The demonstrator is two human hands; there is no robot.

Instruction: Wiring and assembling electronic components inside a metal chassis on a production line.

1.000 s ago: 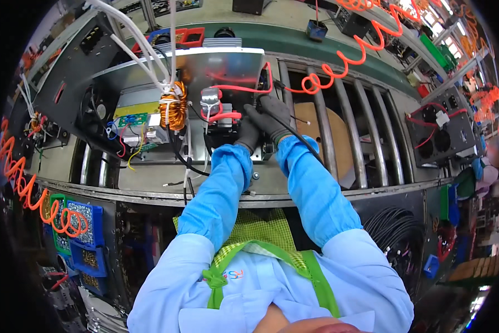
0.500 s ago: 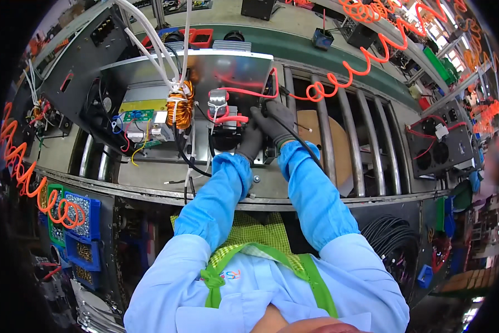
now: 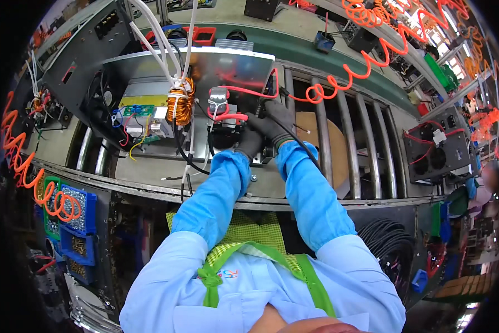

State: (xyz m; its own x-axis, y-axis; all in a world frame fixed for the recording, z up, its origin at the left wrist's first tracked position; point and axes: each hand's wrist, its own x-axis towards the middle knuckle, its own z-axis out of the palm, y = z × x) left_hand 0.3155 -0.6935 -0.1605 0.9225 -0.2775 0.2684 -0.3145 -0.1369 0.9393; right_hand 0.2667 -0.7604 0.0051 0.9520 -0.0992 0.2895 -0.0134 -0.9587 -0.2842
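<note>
Both my hands wear dark grey gloves and meet at the right end of an open electrical unit with a shiny metal panel [image 3: 233, 66]. My left hand [image 3: 250, 142] is low beside a black component [image 3: 225, 133]; its fingers are hidden behind my right hand. My right hand [image 3: 278, 119] reaches over it, fingers bent inward at the unit's end, and what they grip is hidden. Across the back of the right hand runs a black cable [image 3: 305, 149]. Left of the hands are a thick red wire [image 3: 232, 117], a grey tied part [image 3: 218, 99] and a copper coil [image 3: 180, 102] with white wires.
A roller conveyor [image 3: 346, 133] carries a round brown board [image 3: 330, 161]. Another black unit [image 3: 435, 147] stands to the right. Coiled orange hoses [image 3: 366, 58] hang overhead. Blue screw bins [image 3: 80, 208] sit lower left, and bundled black cable [image 3: 385, 244] lies lower right.
My right thumb has shifted slightly left and down toward the red wire. Both hands stay at the unit's right end; the whole view has moved a little.
</note>
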